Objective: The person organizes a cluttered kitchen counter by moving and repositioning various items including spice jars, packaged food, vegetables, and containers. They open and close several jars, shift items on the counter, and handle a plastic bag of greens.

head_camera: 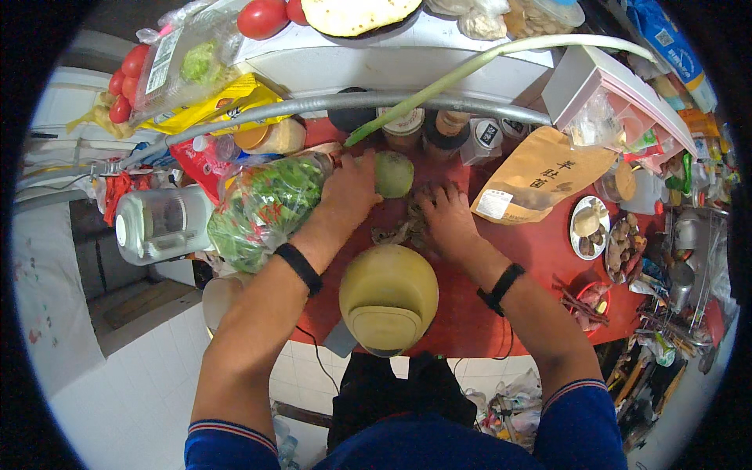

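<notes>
On the red tabletop [464, 276] my left hand [351, 185] reaches to the left side of a round pale green vegetable or melon [394, 174]; whether it grips it I cannot tell. My right hand [446, 214] rests on a small heap of greyish-brown, dried-looking pieces [392, 233], its fingers partly hidden among them. Nearer to me stands a rounded yellow-green lidded container or appliance [389, 299], between my forearms. A clear bag of green leafy vegetables [267, 208] lies against my left forearm. A brown paper pouch bearing writing [537, 179] lies right of my right hand.
Jars [402, 126] stand behind the hands, under a metal rail [317, 104] with a green onion stalk [435, 88] across it. Rightward are a white plate [589, 228], a bowl of brown pieces [624, 249] and a red-rimmed bowl [592, 305]. A clear plastic container [161, 226] stands left.
</notes>
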The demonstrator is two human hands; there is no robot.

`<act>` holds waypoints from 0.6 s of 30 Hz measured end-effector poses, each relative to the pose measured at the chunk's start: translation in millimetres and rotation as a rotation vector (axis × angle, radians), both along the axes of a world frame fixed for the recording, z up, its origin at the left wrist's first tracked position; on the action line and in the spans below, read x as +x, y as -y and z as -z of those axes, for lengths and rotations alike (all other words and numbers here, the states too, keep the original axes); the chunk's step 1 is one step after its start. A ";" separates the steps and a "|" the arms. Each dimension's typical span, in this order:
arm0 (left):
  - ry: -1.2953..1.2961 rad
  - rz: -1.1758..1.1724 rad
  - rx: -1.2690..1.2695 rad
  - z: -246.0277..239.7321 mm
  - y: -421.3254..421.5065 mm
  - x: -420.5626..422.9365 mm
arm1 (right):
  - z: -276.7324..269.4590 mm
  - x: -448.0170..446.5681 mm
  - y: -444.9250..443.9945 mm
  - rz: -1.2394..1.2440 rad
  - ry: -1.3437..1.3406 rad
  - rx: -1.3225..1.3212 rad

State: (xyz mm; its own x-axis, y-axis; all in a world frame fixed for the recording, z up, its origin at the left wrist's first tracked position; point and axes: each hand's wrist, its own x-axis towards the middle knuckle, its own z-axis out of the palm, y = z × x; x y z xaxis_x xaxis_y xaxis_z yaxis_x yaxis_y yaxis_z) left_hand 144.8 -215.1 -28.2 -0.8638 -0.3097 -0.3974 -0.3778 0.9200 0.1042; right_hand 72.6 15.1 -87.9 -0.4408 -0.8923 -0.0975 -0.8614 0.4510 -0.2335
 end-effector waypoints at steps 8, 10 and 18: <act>-0.103 -0.068 0.050 5.8 16.7 -5.7 | 2.0 -2.7 45.5 0.026 0.116 -0.029; -0.109 -0.100 0.065 6.1 16.5 -4.7 | 2.1 -3.9 46.8 0.029 0.133 -0.025; -0.165 -0.061 0.158 -24.1 18.6 10.6 | -2.0 -3.0 42.2 0.111 0.171 0.014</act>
State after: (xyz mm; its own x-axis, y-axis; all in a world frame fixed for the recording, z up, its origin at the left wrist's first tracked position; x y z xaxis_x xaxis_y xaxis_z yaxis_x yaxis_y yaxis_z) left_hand 155.4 -233.7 -4.2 -0.9027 -0.3087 -0.2998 -0.3984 0.8630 0.3107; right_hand 69.6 -27.1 -85.9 -0.5121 -0.8373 -0.1915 -0.7547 0.5451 -0.3652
